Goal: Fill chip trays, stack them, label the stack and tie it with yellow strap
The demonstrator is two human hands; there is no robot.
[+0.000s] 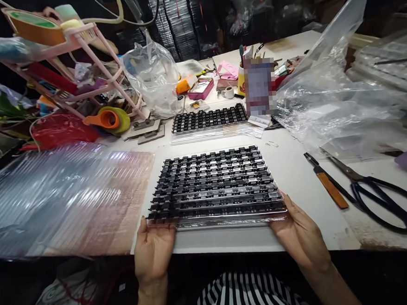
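A clear plastic tray [229,221] filled with rows of small black parts [212,184] is held at its two near corners, over the white work board. My left hand [154,244] grips the left corner, thumb along the side and fingers underneath. At the right corner my right hand [299,229] has the same hold, its fingers partly hidden beneath the tray. Behind it lies a second clear tray [202,135] with similar black parts [210,118]. Large scissors [362,178] with dark handles lie to the right of my right hand.
Stacked clear plastic sheets or trays [63,199] cover the left side. A tool with an orange handle [331,190] lies beside the scissors. Crumpled clear plastic [343,110] spreads at the right. A cluttered pink rack [88,53] stands at the back left, near a plastic bag [152,77].
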